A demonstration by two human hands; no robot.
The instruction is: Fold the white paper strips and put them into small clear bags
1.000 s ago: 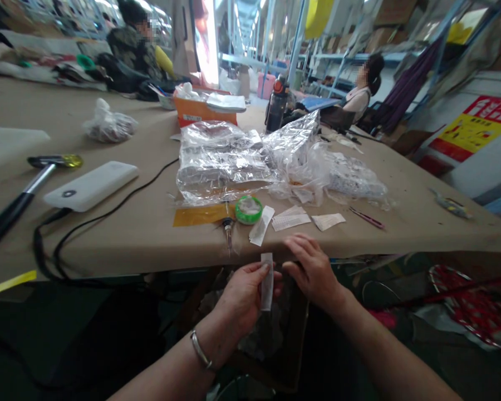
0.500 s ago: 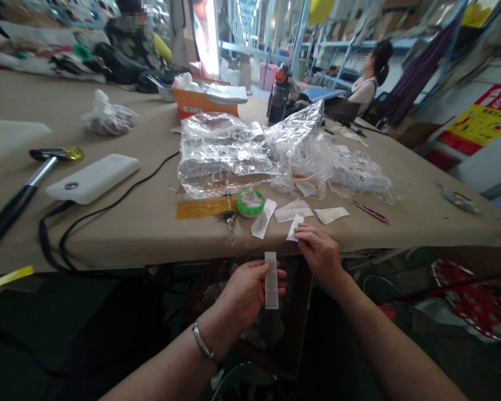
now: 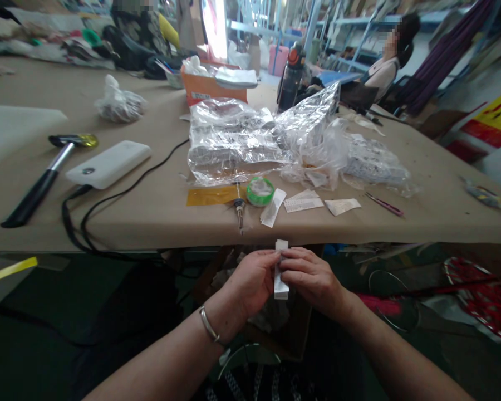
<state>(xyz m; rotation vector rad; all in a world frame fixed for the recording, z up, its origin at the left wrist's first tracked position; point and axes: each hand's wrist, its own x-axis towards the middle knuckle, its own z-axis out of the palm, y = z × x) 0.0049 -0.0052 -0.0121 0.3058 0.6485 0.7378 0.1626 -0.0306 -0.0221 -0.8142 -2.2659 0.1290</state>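
In front of the table edge, my left hand pinches a narrow white strip, held roughly upright. My right hand closes on it from the other side. Two strip edges show at the top and bottom, so a second white strip seems to lie against the first. More white printed strips lie on the table near the edge: a small stack, a pair and one alone. Left of them are a round green-rimmed container and a metal-tipped, pen-like tool.
Crumpled clear plastic bags spread behind the strips. Pink tweezers lie to the right. A hammer, a white power bank with a black cable and a knotted bag are leftward. A bottle and an orange box stand behind.
My right hand has lifted a white strip off the table edge and brought it against the strip in my left hand. The camera view has shifted slightly.
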